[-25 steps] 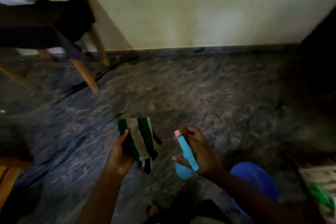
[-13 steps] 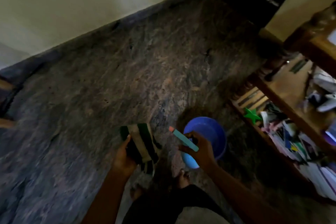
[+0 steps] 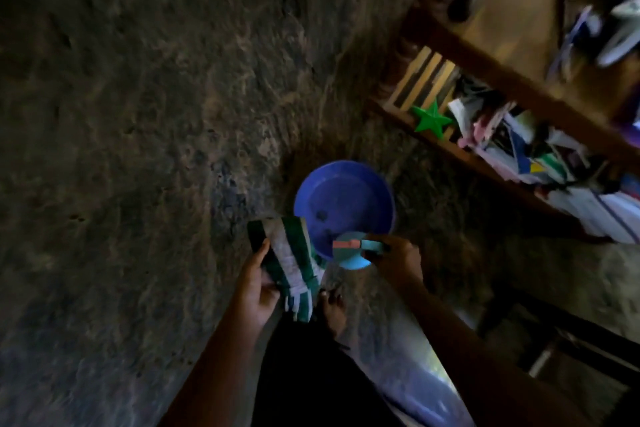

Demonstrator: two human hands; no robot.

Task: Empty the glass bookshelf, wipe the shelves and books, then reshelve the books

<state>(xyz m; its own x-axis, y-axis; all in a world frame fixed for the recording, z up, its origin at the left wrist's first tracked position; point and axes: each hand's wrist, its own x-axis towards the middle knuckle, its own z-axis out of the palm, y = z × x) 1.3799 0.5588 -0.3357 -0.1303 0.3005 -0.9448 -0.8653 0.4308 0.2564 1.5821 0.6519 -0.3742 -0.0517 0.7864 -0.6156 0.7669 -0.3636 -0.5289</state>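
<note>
Left hand (image 3: 254,291) grips the striped cloth (image 3: 294,256), thumb on top. Right hand (image 3: 398,263) grips what appears to be a spray bottle (image 3: 353,255), blurred, at the near rim of the blue basin (image 3: 346,194). The books (image 3: 519,152) lie heaped on the bookshelf (image 3: 485,59), up and right, well apart from both hands.

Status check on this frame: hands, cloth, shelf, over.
Left hand grips striped cloth. Right hand grips spray bottle. Shelf loaded with books. Blue basin on floor ahead of foot.
</note>
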